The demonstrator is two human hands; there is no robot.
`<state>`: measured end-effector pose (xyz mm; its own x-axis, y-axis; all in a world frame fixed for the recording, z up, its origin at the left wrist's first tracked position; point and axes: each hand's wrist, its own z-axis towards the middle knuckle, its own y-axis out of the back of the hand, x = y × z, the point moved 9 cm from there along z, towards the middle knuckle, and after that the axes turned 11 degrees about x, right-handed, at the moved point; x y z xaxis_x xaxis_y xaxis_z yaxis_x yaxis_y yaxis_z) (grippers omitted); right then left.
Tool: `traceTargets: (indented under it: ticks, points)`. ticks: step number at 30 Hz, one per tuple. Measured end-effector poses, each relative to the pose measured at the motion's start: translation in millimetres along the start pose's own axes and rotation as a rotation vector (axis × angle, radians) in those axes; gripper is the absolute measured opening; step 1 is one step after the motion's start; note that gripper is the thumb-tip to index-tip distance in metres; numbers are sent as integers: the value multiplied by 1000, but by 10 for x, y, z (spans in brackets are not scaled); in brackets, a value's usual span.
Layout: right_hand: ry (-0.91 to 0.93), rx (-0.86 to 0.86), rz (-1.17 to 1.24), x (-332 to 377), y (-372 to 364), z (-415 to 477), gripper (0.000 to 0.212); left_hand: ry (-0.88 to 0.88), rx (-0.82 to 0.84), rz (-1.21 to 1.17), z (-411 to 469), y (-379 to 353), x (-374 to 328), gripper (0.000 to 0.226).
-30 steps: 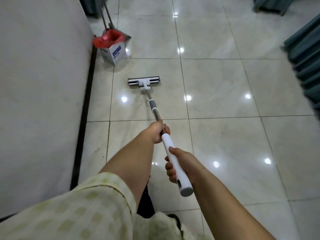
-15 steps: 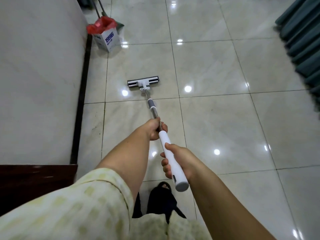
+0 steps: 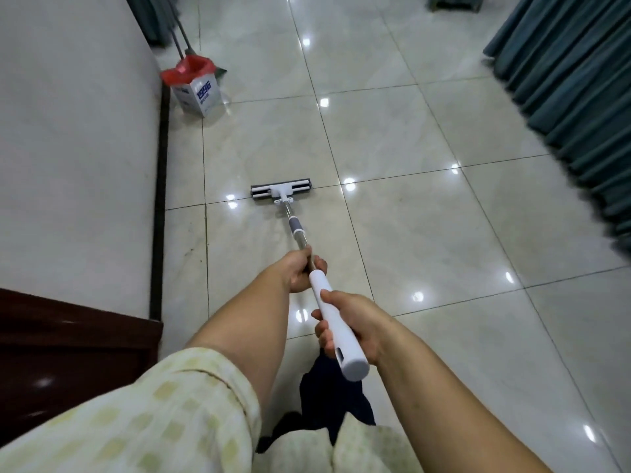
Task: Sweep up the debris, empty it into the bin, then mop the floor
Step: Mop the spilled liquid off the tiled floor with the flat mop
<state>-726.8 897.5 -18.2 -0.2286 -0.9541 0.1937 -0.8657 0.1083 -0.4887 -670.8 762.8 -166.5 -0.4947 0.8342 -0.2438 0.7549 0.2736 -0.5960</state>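
Bin [image 3: 196, 85] with red liner stands far left by the wall [image 3: 68, 131]. Mop head [image 3: 281, 192] lies flat on the floor [image 3: 426, 233], centre. Left hand [image 3: 302, 273] grasps its metal shaft [image 3: 302, 241]; right hand [image 3: 351, 322] grasps the white handle [image 3: 320, 284], nearer.

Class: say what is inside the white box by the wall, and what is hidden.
A red bag lines the white box, folded over its rim. Whatever lies in the bag is hidden from this angle.

Bright overhead lights glare off the glossy floor [image 3: 426, 206]; edges blur and bend.
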Motion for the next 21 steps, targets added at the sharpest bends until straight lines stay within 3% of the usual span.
traceTargets:
  ticks: [5,8,12,15,21]
  points:
    - [104,28,-49,-214,-381,-433,35,33,50,181,-680,-83,147,31]
    - [183,22,-253,-176,-542,-774,36,103,74,420,-1060,-206,159,38]
    - [409,108,-324,91,-883,-1148,35,147,75,706,-1501,-453,-78,27]
    - [606,86,-360,418,-1129,-1404,31,181,83,789,-1708,-632,-279,27]
    - [923,-178,-948,1411,-1672,-1784,26,169,115,897,-2060,-1102,-1000,23]
